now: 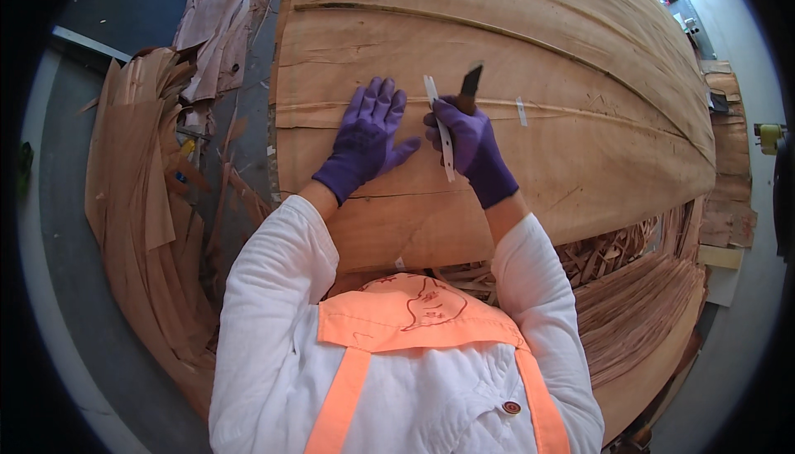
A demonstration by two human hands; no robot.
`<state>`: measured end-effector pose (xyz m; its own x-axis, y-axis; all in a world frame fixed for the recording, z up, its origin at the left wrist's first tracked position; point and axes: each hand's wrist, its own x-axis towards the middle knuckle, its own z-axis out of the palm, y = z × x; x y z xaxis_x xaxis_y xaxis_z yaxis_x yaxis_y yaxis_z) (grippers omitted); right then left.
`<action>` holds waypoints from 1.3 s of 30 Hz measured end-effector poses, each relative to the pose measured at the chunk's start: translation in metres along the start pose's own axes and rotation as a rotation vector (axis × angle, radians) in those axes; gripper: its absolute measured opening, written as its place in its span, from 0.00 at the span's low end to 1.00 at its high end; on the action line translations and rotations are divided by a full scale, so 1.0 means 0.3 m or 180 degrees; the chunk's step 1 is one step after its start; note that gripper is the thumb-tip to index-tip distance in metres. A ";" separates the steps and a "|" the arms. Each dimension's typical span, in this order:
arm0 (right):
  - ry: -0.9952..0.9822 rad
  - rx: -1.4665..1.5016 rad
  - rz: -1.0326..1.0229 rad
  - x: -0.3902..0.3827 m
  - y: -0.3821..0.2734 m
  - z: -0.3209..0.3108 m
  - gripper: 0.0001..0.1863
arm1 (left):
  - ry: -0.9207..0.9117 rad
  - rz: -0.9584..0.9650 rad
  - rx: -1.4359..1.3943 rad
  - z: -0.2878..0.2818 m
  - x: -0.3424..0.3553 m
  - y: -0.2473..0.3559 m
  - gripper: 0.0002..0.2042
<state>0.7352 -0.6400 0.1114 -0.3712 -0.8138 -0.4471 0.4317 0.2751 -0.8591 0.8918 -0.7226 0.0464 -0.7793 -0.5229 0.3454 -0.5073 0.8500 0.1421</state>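
My left hand (365, 135), in a purple glove, lies flat with its fingers stretched out on a large tan wood veneer sheet (389, 222). In the purple-gloved right hand (469, 141) I grip a knife (469, 90), its dark blade pointing up and away from me. A narrow white strip with small holes (448, 152), which looks like veneer tape, runs along the inner side of that hand, by the thumb and fingers. Between my hands a seam or split crosses the sheet, and a short white piece of tape (522, 112) sits across it to the right.
Stacked veneer strips (137, 181) and loose scraps lie at the left. More layered veneer (638, 313) and curled offcuts (609, 251) are at the near right, below the sheet's edge. Further veneer pieces (729, 164) stand along the far right side.
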 end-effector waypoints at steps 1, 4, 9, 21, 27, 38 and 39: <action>-0.0039 0.0012 0.0000 0.027 0.012 -0.005 0.12 | -0.0031 0.0017 -0.0043 -0.003 0.007 0.003 0.38; -0.0145 -0.0020 -0.0033 0.093 0.056 -0.032 0.10 | -0.0137 0.0105 -0.0210 -0.016 0.031 0.004 0.37; -0.0134 -0.0296 0.0003 0.065 0.037 -0.004 0.09 | -0.0099 -0.0110 -0.0672 0.014 0.034 -0.009 0.35; -0.0076 -0.0244 0.0298 0.028 0.058 0.002 0.08 | -0.0453 0.0446 -0.0260 -0.023 0.063 -0.010 0.31; 0.0160 -0.0446 0.0193 -0.065 0.093 -0.001 0.08 | -0.0565 0.0644 -0.0012 -0.042 0.071 -0.016 0.32; 0.0483 -0.0381 0.0097 -0.172 0.161 -0.056 0.08 | -0.0760 0.1300 0.0112 -0.062 0.098 -0.041 0.21; 0.0498 -0.0170 0.0199 -0.168 0.166 -0.033 0.08 | -0.0879 0.1220 0.0165 -0.069 0.096 -0.044 0.21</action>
<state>0.7674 -0.5802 0.0889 -0.4704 -0.7057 -0.5298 0.4153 0.3527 -0.8385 0.8835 -0.7476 0.0738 -0.9790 -0.1757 0.1032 -0.1763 0.9843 0.0038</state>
